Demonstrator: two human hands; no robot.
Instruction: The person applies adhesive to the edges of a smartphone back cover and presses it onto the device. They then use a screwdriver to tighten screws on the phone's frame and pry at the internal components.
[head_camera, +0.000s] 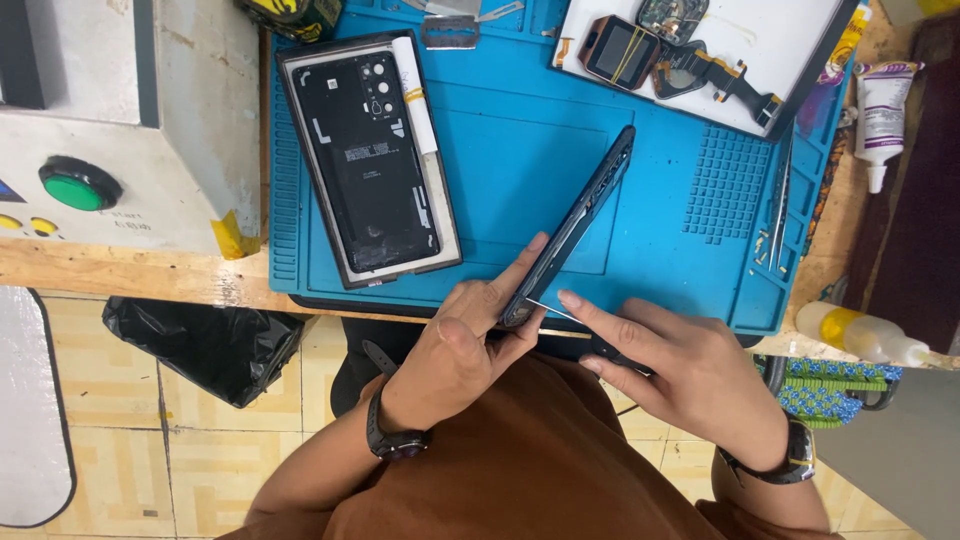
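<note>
Two phones were in view. The left hand gripped one dark phone by its near end, held on edge over the blue ribbed rubber mat, its long axis slanting from near left to far right. The right hand was closed on a thin metal tool, whose tip touched the phone's near edge. The second, an opened black phone back, lay flat at far left on the mat. The wooden bench carried the mat.
</note>
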